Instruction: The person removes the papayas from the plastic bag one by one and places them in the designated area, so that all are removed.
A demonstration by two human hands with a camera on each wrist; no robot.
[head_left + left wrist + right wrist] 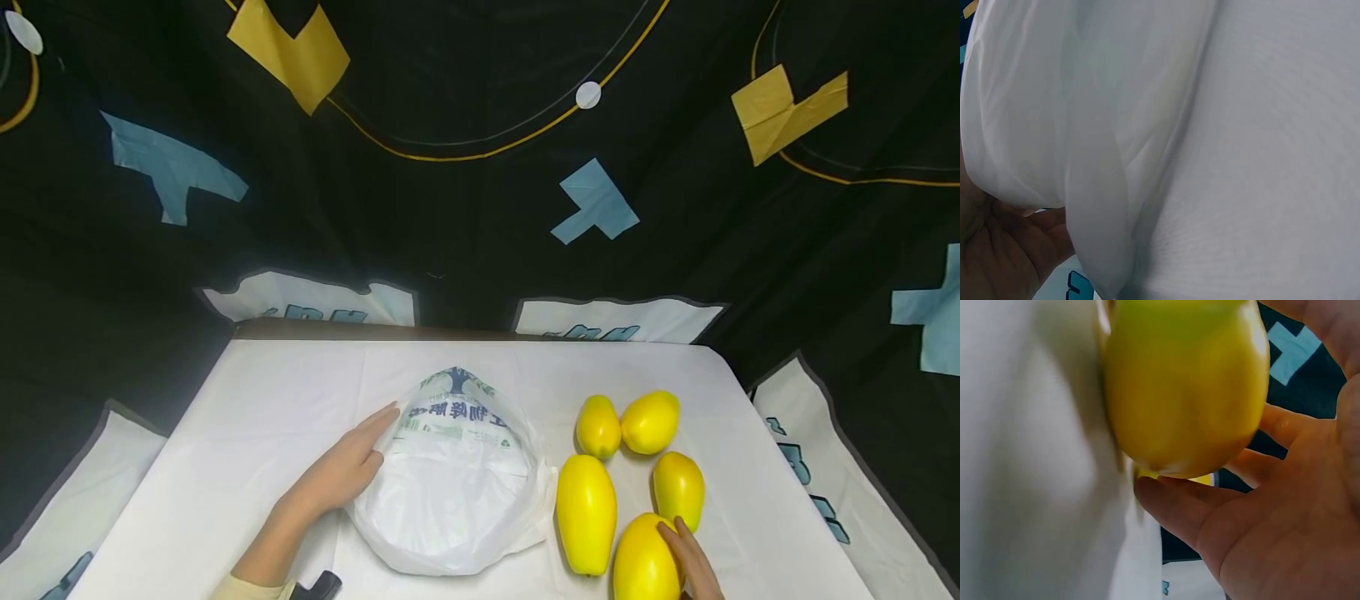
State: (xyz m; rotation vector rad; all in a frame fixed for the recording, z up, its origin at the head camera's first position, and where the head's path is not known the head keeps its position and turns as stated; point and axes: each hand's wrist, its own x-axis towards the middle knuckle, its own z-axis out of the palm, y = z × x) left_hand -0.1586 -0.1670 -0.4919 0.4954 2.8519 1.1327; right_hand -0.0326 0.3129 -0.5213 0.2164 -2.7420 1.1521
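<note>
A white plastic bag with blue and green print lies on the table, its print at the far end. My left hand rests against the bag's left side, fingers stretched out along it. In the left wrist view, the bag's white film hides most of that hand's fingers. At the near right, my right hand holds a large smooth yellow oval fruit. Up close, the fruit has a greenish patch and sits between the thumb and the fingers of my right hand.
More yellow fruits stand right of the bag: a long one, two at the back, and one at the right. A white cloth covers the table. Behind it hangs a black curtain with blue and gold patches.
</note>
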